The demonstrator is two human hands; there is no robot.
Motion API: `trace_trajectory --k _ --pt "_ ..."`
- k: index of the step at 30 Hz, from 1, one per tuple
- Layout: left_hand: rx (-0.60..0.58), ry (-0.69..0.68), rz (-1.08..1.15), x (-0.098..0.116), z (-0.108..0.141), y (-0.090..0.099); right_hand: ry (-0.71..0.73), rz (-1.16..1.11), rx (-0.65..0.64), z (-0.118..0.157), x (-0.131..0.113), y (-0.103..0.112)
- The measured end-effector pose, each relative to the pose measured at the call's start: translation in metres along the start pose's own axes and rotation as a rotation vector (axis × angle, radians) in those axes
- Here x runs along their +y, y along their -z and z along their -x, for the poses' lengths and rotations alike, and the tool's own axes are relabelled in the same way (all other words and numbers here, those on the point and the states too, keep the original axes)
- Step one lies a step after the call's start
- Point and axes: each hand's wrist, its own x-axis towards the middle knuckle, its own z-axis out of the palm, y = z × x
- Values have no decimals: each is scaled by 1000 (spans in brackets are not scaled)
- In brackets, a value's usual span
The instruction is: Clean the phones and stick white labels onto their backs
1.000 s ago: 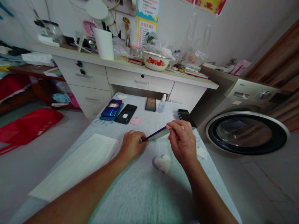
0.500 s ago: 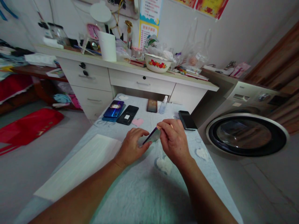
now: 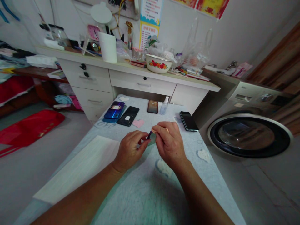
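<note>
Between my two hands, above the middle of the table, is a thin, flat, phone-like piece with a dark purple edge [image 3: 149, 135], tilted and mostly covered by fingers. My left hand [image 3: 130, 149] pinches its near left end between thumb and fingers. Closed around its other end is my right hand [image 3: 170, 142], with bent fingers hiding what lies under them. Beyond the hands lie a black phone [image 3: 128, 116], a blue phone [image 3: 114, 111] on top of another blue one, a small brown-screened phone [image 3: 152, 106] and a clear spray bottle [image 3: 164, 106].
A dark phone, apparently stacked on another [image 3: 188, 121], lies at the table's right. A pale board [image 3: 79, 168] lies along the left side of the cloth-covered table [image 3: 145, 200]. Behind stands a white drawer desk [image 3: 131, 76]; a washing machine [image 3: 249, 122] is at the right.
Both hands have shifted slightly, with my right hand moving left and closer to my left. Less of the flat piece's purple edge shows between them, and it is tilted more steeply.
</note>
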Motion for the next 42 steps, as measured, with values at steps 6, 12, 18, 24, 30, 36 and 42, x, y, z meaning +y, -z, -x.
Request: trace_trajectory --k 6,12,18,24,30,36,42 --pt "18 -29 69 -1 -1 -2 15 -11 6 0 -1 -1" --pt "43 -16 91 -1 -2 -2 17 -16 10 0 -1 -2" --pt "60 22 69 -1 -2 -4 18 -3 10 0 1 -3" --pt "65 34 68 -1 -3 -5 27 2 22 0 -1 -4" --pt "61 3 86 -1 -4 -5 22 -3 26 0 0 -6" --pt "56 -24 68 0 -5 -4 23 -9 16 2 2 -5" --pt "56 -53 48 -1 -4 -5 8 0 21 4 5 -3"
